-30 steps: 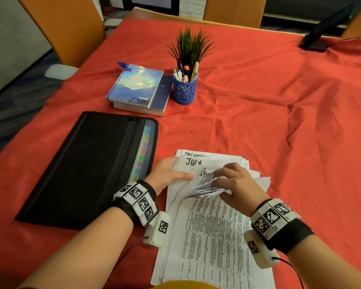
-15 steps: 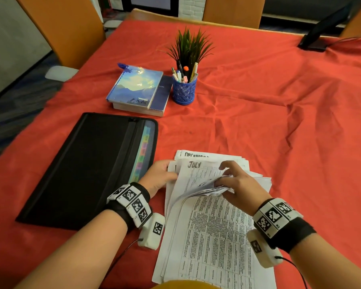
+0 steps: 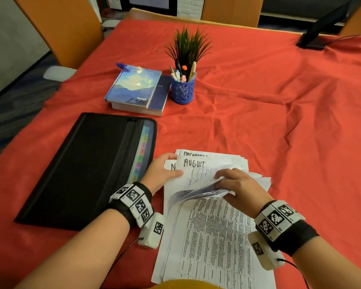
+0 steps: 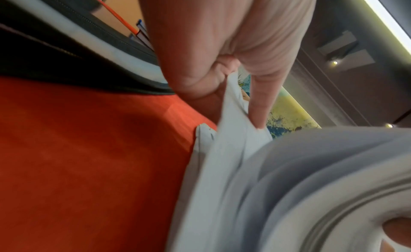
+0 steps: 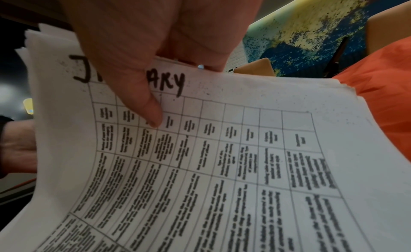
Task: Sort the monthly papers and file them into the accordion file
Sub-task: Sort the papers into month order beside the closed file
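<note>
A stack of monthly papers [image 3: 213,236] lies on the red cloth in front of me. My right hand [image 3: 227,184] grips a bundle of top sheets bent back toward me. In the right wrist view its thumb [image 5: 151,113] presses a sheet headed JANUARY [image 5: 222,159]. Under the bundle a sheet marked AUGUST [image 3: 194,163] shows, with a DECEMBER sheet [image 3: 194,153] behind it. My left hand [image 3: 171,165] pinches the stack's upper left edge; the left wrist view shows a white sheet [image 4: 231,115] between thumb and fingers. The black accordion file [image 3: 88,163] lies flat to the left, coloured tabs [image 3: 142,151] showing.
Two stacked books [image 3: 138,88], a blue pen cup [image 3: 182,90] and a small green plant [image 3: 188,46] stand beyond the file. A black stand [image 3: 317,32] sits at the far right corner. Orange chairs [image 3: 61,28] ring the table.
My right hand has leafed further through the stack: the exposed sheet read JULY before and reads AUGUST now. The left hand has shifted slightly along the stack's left edge.
</note>
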